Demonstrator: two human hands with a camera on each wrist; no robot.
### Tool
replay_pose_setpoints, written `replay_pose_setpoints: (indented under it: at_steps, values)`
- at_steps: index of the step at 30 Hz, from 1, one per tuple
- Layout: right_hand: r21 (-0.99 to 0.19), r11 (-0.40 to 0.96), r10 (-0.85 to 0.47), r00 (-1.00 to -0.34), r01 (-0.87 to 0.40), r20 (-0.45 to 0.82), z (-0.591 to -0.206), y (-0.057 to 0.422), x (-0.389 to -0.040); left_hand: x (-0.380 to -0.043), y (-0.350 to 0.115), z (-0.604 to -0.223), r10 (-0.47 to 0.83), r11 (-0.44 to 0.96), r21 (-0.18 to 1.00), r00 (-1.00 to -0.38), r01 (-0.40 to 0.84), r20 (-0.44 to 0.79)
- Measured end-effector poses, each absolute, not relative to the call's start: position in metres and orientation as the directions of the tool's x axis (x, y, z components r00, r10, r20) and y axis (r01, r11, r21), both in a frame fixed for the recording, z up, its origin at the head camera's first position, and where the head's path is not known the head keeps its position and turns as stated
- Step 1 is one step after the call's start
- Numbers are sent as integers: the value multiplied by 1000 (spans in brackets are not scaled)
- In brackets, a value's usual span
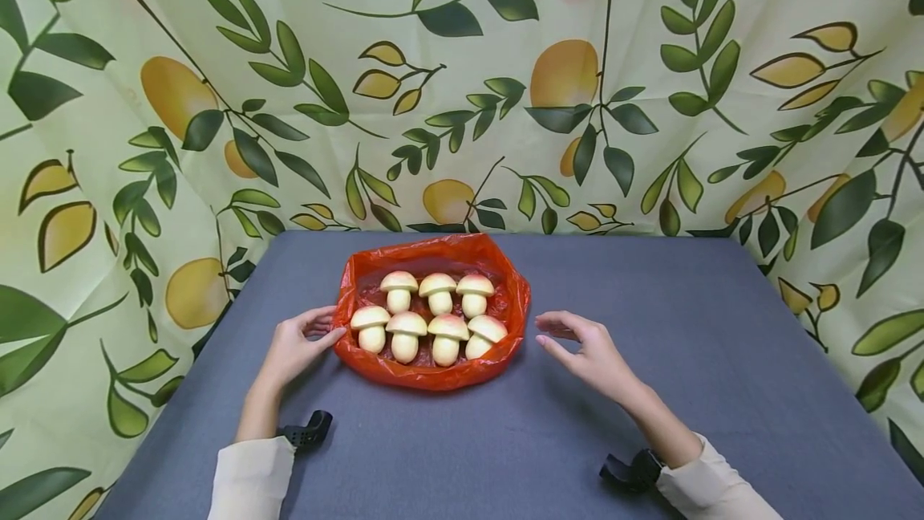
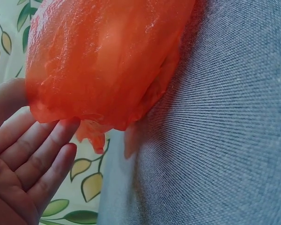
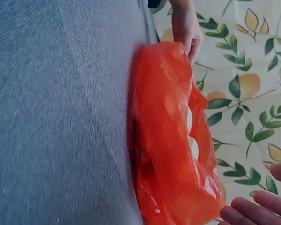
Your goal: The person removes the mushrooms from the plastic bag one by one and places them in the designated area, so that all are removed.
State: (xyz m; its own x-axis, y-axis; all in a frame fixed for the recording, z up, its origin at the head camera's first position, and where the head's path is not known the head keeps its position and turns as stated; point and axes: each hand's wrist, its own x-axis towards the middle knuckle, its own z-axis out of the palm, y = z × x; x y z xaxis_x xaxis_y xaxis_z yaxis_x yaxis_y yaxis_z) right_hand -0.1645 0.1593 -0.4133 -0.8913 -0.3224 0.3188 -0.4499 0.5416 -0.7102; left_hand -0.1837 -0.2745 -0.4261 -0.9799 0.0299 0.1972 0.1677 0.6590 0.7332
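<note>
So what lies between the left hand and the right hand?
The open red bag with seven mushroom-shaped pieces in it; the head view shows this. The left hand touches it; the right hand appears just short of it.

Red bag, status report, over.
Left hand touching red bag; right hand apart. Bag open, seven mushroom-shaped pieces inside. No obstruction visible.

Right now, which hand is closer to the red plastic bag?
Left. The left hand touches the red plastic bag on its left; the right hand hovers just off its right.
</note>
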Motion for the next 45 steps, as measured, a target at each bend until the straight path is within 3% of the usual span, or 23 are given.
replay_pose_setpoints:
  at_steps: [24,34,45]
  values:
    - [-727,371,-371,-810,-577,454,-420,111,-175,-184,-274,-426,44,647,738,-975,193,217]
    - [-692,415,-322,-807,-590,495,-423,92,-181,-185,-275,-429,40,644,737,-971,205,235]
    - [-684,539,-268,-870,-491,414,-425,79,-188,-185,-275,-431,36,655,728,-970,203,239]
